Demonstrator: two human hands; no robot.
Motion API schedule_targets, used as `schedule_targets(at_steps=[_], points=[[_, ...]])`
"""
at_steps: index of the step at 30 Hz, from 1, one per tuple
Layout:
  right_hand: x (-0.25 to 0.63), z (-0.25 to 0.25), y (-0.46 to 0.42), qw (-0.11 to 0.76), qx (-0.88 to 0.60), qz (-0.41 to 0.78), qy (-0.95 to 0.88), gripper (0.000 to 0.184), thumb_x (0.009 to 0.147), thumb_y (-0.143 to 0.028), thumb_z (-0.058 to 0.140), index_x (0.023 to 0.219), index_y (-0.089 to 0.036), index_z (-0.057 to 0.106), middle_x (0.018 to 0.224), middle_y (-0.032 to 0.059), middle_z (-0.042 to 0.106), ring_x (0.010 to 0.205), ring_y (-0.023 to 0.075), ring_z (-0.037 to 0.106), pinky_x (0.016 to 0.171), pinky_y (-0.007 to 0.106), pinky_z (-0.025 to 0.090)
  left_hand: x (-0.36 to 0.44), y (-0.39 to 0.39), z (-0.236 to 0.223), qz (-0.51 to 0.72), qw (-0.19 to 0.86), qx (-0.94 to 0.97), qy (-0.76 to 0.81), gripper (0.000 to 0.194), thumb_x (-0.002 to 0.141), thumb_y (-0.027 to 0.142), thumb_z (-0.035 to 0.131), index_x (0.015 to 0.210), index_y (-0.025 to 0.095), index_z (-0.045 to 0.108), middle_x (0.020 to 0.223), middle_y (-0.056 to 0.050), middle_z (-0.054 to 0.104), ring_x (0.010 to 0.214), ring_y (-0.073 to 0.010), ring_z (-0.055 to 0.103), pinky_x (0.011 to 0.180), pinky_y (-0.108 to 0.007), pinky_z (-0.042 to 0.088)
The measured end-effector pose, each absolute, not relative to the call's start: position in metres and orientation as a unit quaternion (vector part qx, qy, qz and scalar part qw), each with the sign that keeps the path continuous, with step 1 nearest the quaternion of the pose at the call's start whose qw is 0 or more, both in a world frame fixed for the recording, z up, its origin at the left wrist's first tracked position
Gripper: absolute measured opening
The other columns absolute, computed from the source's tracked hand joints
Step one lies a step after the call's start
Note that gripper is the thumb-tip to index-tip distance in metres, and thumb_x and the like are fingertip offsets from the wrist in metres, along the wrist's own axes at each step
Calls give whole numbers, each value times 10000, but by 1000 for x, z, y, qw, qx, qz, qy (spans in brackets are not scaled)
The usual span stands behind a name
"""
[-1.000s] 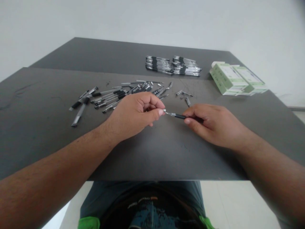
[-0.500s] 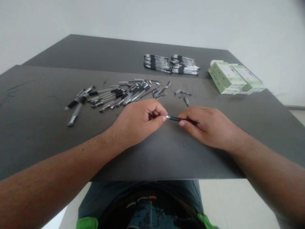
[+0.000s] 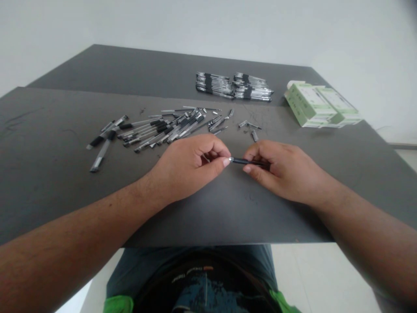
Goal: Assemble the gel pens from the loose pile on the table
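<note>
Between my two hands lies a pen [image 3: 239, 161] with a black grip and a silvery tip, held level just above the near part of the table. My left hand [image 3: 198, 163] pinches the silvery tip between thumb and forefinger. Around the black barrel my right hand [image 3: 276, 167] is closed, its thumb and forefinger nearest the grip; the pen's rear end is hidden in the palm. Beyond my left hand spreads a loose heap of pen parts [image 3: 163, 130], clear barrels with black grips. A few caps [image 3: 254, 135] lie just past my right hand.
The dark grey table [image 3: 202, 217] has its front edge close to my lap. Two sorted stacks of pens, a left stack [image 3: 213, 85] and a right stack [image 3: 253, 88], lie farther back. Green and white boxes [image 3: 312, 104] stand at the right. Behind is a pale wall [image 3: 208, 30].
Both hands keep their hold on the pen. The right fingers have shifted slightly on the barrel, showing a little more of it. The view has moved very slightly.
</note>
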State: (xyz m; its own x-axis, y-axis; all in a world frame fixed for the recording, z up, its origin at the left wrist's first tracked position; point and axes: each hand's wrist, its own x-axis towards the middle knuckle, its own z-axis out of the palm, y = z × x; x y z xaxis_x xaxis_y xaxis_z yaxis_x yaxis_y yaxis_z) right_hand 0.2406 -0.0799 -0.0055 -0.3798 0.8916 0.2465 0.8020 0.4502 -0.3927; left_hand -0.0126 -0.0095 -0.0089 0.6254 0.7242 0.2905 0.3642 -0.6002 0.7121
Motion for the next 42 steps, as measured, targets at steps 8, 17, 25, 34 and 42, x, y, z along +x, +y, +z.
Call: schedule_targets(at_steps=[8,17,25,34,42], points=[[243,-5,-80,206,-491,61,-844,44,1013,-252,646,1041,-237,678,857,13,744,731,184,675,685,309,476,-12,-8,-9,247,310,850,347,127,960,326,703,955,251,805,813,33,800,737,-155,716,718,-275,533],[243,-5,-81,188,-481,85,-852,202,1122,-306,542,1079,-220,720,906,47,794,803,207,738,718,326,511,-14,-6,-13,241,230,891,310,114,976,288,683,999,246,787,903,5,814,817,-174,733,789,-300,533],[243,-2,-79,183,-488,103,-847,236,1127,-346,539,1000,-232,702,862,45,767,773,208,711,695,336,493,-16,-5,-16,243,219,900,289,124,972,246,685,1032,250,793,931,4,820,829,-173,735,812,-304,540],[243,-2,-80,182,-486,109,-848,226,1125,-338,542,996,-233,694,861,43,763,763,203,705,693,330,492,-16,-4,-18,238,208,906,282,138,980,262,675,1047,257,796,938,0,819,861,-186,741,804,-317,533],[244,-4,-79,191,-491,95,-845,126,1065,-328,644,1007,-227,693,841,28,746,767,200,707,684,317,486,-16,-5,-18,240,209,908,273,124,982,247,684,1041,244,793,927,-6,812,861,-186,738,791,-318,516]])
